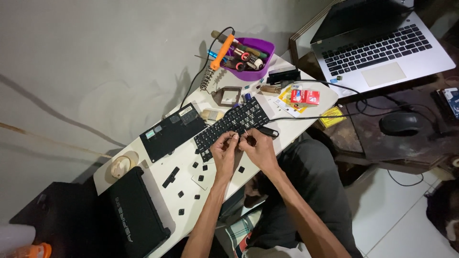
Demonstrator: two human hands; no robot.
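Only 1 view, worn on the head, looking almost straight down from well above the white table [158, 165]. Far enough to take in the whole tabletop, the grey floor at the upper left and the open laptop [382, 43] at the upper right. Both forearms entering from the bottom edge, left hand [224, 152] and right hand [259, 149] meeting near frame centre. No 2nd view to share any part.

keyboard [233, 125] on table [158, 165] | loose keycaps [197, 178] before it | bowl [256, 59] behind
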